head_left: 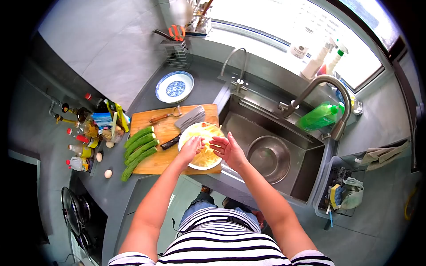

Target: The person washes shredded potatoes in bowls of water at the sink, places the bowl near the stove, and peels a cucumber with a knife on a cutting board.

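White rim and yellow strips (pixel 207 157) mark the spot: the bowl (pixel 202 167) sits at the chopping board's (pixel 146 118) right edge on the worktop (pixel 119 177). The left hand (pixel 191 149) is over its nine o'clock side, the right hand (pixel 230 151) at three; both have fingers loosely extended, grasping nothing visible, though whether they touch the strips cannot be told. The step in hand appears to be handling the strips. The next move seems to call for gently cupped fingers, clear of the cleaver (pixel 191 117) at eleven o'clock from the bowl.
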